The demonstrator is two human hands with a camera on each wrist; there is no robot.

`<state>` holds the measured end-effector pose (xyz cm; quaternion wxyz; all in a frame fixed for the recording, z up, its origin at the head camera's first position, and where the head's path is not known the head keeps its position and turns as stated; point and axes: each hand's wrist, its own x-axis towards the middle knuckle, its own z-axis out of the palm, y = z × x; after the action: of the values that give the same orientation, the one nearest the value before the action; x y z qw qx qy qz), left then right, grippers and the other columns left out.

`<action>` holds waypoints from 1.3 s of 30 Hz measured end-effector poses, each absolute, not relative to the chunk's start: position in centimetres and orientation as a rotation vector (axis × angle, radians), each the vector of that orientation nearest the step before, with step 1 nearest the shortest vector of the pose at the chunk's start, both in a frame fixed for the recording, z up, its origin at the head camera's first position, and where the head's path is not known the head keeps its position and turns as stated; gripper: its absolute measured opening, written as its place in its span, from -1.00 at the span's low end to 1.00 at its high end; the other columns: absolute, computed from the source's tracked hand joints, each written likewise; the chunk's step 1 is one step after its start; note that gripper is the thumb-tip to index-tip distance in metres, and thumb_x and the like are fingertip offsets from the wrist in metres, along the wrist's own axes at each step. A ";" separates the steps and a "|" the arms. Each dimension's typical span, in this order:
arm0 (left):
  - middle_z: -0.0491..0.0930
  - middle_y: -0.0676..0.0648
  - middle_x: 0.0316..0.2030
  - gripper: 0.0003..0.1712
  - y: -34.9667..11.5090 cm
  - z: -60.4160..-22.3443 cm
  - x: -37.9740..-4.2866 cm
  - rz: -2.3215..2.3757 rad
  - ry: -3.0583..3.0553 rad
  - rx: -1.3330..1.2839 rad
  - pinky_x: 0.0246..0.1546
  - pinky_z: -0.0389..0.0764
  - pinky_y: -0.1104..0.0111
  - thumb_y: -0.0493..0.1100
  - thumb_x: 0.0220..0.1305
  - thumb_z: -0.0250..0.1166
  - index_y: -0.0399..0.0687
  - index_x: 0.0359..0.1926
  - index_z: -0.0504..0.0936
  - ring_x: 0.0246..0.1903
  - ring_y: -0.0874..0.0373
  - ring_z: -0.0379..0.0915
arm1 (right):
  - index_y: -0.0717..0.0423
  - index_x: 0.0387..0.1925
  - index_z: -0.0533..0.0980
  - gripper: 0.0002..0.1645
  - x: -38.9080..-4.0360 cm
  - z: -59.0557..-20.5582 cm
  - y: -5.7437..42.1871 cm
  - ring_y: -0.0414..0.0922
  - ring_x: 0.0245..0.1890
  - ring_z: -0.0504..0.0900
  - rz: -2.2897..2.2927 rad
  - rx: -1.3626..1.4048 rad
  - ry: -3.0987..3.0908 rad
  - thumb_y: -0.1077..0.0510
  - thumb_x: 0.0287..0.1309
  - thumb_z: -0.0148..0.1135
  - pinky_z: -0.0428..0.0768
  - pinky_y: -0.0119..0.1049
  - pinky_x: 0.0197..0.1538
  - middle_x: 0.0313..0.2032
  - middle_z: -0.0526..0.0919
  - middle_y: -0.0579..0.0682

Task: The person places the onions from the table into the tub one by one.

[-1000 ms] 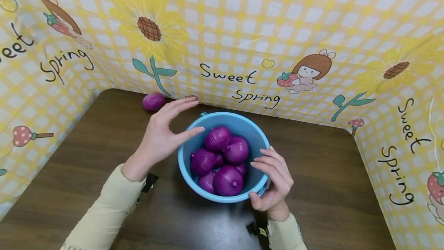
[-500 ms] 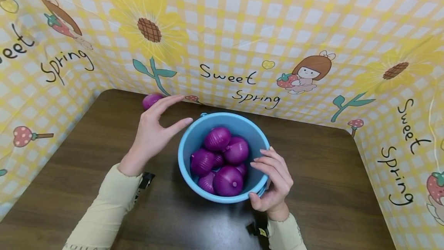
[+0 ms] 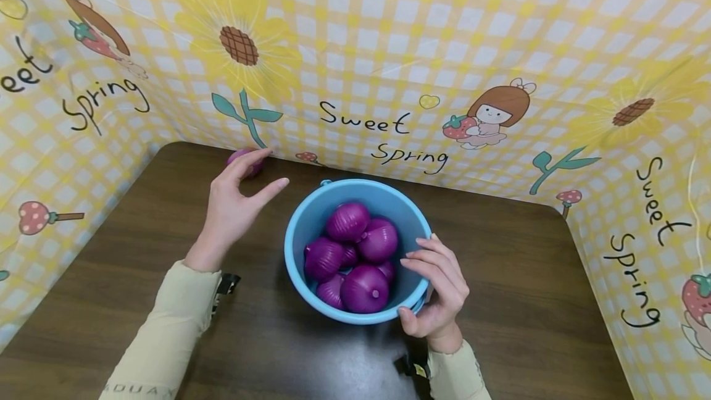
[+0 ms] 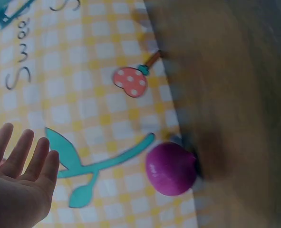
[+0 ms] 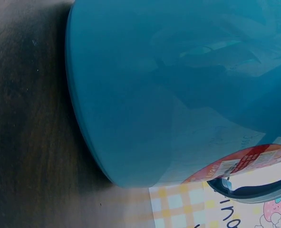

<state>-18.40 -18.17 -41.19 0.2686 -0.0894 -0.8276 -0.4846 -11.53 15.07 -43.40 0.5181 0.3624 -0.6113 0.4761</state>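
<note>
My left hand [image 3: 229, 208] is raised over the table's back left, with thumb and fingers spread apart and nothing between them. A purple onion [image 4: 171, 168] lies by the back edge, partly hidden behind those fingers in the head view. In the left wrist view the hand is apart from it. A light blue bucket [image 3: 294, 279] stands upright at the middle of the table with several purple onions [image 3: 365, 289] in it. My right hand [image 3: 441, 292] grips the bucket's right rim, its fingers hooked over inside and the thumb at the front of the rim.
A dark wood table [image 3: 528, 283] lies under everything. Yellow checked cloth [image 3: 366, 48] with printed flowers and words rises along its back and both sides. The bucket's handle [image 5: 254, 192] hangs beside a red label [image 5: 240, 164] on its outer wall.
My left hand has moved left, away from over the bucket, and now overlaps the onion at the back. My right hand and the bucket have stayed put.
</note>
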 end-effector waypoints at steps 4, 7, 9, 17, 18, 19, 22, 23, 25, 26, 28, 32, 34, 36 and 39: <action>0.58 0.08 0.19 -0.37 -19.1 -41.9 -18.9 -1.295 -2.227 -0.192 0.18 0.48 0.07 -0.11 0.16 0.57 0.07 0.27 0.63 0.21 0.18 0.43 | 0.34 -0.46 0.68 -0.30 -11.6 -43.5 15.0 0.25 -0.24 0.66 1.147 0.867 -1.468 -0.29 0.12 0.23 0.55 0.13 0.17 -0.43 0.69 0.23; 0.58 0.10 0.19 -0.38 -19.7 -42.4 -19.3 -1.292 -2.221 -0.170 0.20 0.46 0.06 -0.10 0.17 0.57 0.03 0.27 0.63 0.22 0.18 0.43 | 0.34 -0.46 0.68 -0.30 -11.6 -43.5 15.0 0.26 -0.24 0.66 1.147 0.865 -1.468 -0.29 0.12 0.23 0.56 0.13 0.17 -0.43 0.69 0.23; 0.58 0.11 0.20 -0.38 -20.0 -42.6 -19.5 -1.288 -2.224 -0.149 0.23 0.45 0.07 -0.08 0.18 0.56 0.02 0.27 0.63 0.24 0.19 0.42 | 0.34 -0.46 0.68 -0.30 -11.6 -43.5 15.0 0.26 -0.24 0.66 1.148 0.864 -1.468 -0.29 0.12 0.22 0.55 0.13 0.17 -0.43 0.69 0.23; 0.57 -0.01 0.22 -0.35 -20.8 -43.6 -20.6 -1.226 -2.300 -0.095 0.27 0.38 0.10 0.03 0.18 0.55 -0.07 0.25 0.63 0.26 0.09 0.41 | 0.35 -0.47 0.68 -0.30 -11.5 -43.4 15.0 0.26 -0.25 0.66 1.149 0.866 -1.461 -0.29 0.12 0.23 0.56 0.13 0.16 -0.43 0.69 0.23; 0.57 -0.04 0.21 -0.34 -21.0 -43.7 -20.8 -1.217 -2.314 -0.092 0.27 0.38 0.07 0.05 0.18 0.55 -0.08 0.25 0.62 0.26 0.05 0.41 | 0.35 -0.47 0.68 -0.30 -11.5 -43.4 14.9 0.26 -0.25 0.66 1.149 0.867 -1.461 -0.29 0.12 0.23 0.56 0.13 0.16 -0.43 0.69 0.23; 0.57 -0.07 0.21 -0.34 -21.1 -43.7 -21.0 -1.211 -2.325 -0.088 0.25 0.40 0.03 0.06 0.18 0.54 -0.09 0.25 0.63 0.25 0.02 0.42 | 0.35 -0.47 0.68 -0.31 -11.5 -43.4 14.9 0.26 -0.24 0.66 1.151 0.867 -1.461 -0.29 0.11 0.23 0.56 0.13 0.16 -0.43 0.69 0.23; 0.57 -0.14 0.18 -0.32 -21.6 -43.9 -21.5 -1.199 -2.353 -0.059 0.18 0.43 -0.04 0.12 0.17 0.53 -0.08 0.23 0.63 0.21 -0.06 0.43 | 0.35 -0.47 0.68 -0.31 -11.5 -43.4 14.9 0.26 -0.25 0.66 1.153 0.870 -1.458 -0.28 0.11 0.23 0.55 0.14 0.16 -0.43 0.69 0.23; 0.57 -0.16 0.17 -0.32 -21.8 -43.9 -21.7 -1.200 -2.360 -0.046 0.15 0.45 -0.07 0.14 0.18 0.53 -0.08 0.23 0.62 0.20 -0.09 0.43 | 0.35 -0.47 0.68 -0.31 -11.5 -43.4 14.9 0.26 -0.25 0.66 1.153 0.871 -1.457 -0.28 0.11 0.24 0.55 0.14 0.16 -0.43 0.69 0.23; 0.55 -0.20 0.18 -0.28 -22.2 -44.0 -22.1 -1.193 -2.387 -0.003 0.13 0.44 -0.10 0.17 0.19 0.51 -0.09 0.26 0.59 0.18 -0.14 0.42 | 0.35 -0.47 0.68 -0.31 -11.5 -43.4 14.9 0.26 -0.25 0.66 1.152 0.873 -1.456 -0.28 0.11 0.24 0.55 0.14 0.16 -0.43 0.68 0.23; 0.54 -0.22 0.19 -0.25 -22.3 -44.0 -22.2 -1.186 -2.402 0.023 0.13 0.43 -0.11 0.19 0.19 0.50 -0.11 0.28 0.58 0.19 -0.16 0.41 | 0.35 -0.47 0.68 -0.31 -11.5 -43.4 14.9 0.26 -0.25 0.66 1.151 0.875 -1.455 -0.28 0.11 0.24 0.55 0.14 0.16 -0.44 0.68 0.23; 0.51 -0.26 0.22 -0.18 -22.5 -44.0 -22.4 -1.174 -2.444 0.078 0.14 0.42 -0.13 0.23 0.19 0.48 -0.14 0.32 0.53 0.20 -0.21 0.39 | 0.35 -0.47 0.68 -0.31 -11.5 -43.4 14.9 0.26 -0.25 0.66 1.149 0.876 -1.453 -0.28 0.11 0.24 0.55 0.14 0.16 -0.44 0.68 0.23; 0.44 -0.33 0.27 -0.03 -22.8 -44.0 -22.8 -1.140 -2.536 0.190 0.18 0.37 -0.18 0.33 0.19 0.42 -0.24 0.39 0.44 0.23 -0.29 0.33 | 0.35 -0.47 0.68 -0.30 -11.6 -43.3 15.0 0.26 -0.25 0.66 1.146 0.874 -1.452 -0.28 0.11 0.23 0.56 0.14 0.16 -0.44 0.68 0.23; 0.40 -0.36 0.29 0.01 -23.0 -44.0 -23.0 -1.128 -2.573 0.238 0.21 0.34 -0.19 0.35 0.21 0.39 -0.27 0.42 0.38 0.25 -0.31 0.29 | 0.35 -0.47 0.68 -0.30 -11.6 -43.3 15.0 0.26 -0.25 0.66 1.147 0.874 -1.453 -0.28 0.11 0.23 0.56 0.14 0.16 -0.44 0.68 0.23; 0.37 -0.38 0.32 0.05 -23.2 -44.1 -23.3 -1.121 -2.599 0.276 0.25 0.29 -0.20 0.36 0.22 0.36 -0.29 0.45 0.33 0.29 -0.33 0.25 | 0.35 -0.47 0.68 -0.30 -11.6 -43.3 15.0 0.26 -0.25 0.66 1.146 0.875 -1.455 -0.28 0.11 0.23 0.56 0.14 0.16 -0.44 0.68 0.23; 0.33 -0.39 0.34 0.10 -23.5 -44.1 -23.5 -1.116 -2.629 0.311 0.29 0.26 -0.18 0.38 0.22 0.35 -0.30 0.48 0.27 0.32 -0.32 0.22 | 0.35 -0.47 0.68 -0.30 -11.6 -43.3 15.0 0.26 -0.24 0.66 1.148 0.879 -1.456 -0.28 0.11 0.24 0.55 0.14 0.16 -0.43 0.68 0.23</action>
<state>-23.54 -23.53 -44.10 0.1339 0.1073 -0.9069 -0.3849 -11.55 15.02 -43.28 0.5184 0.3663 -0.6067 0.4786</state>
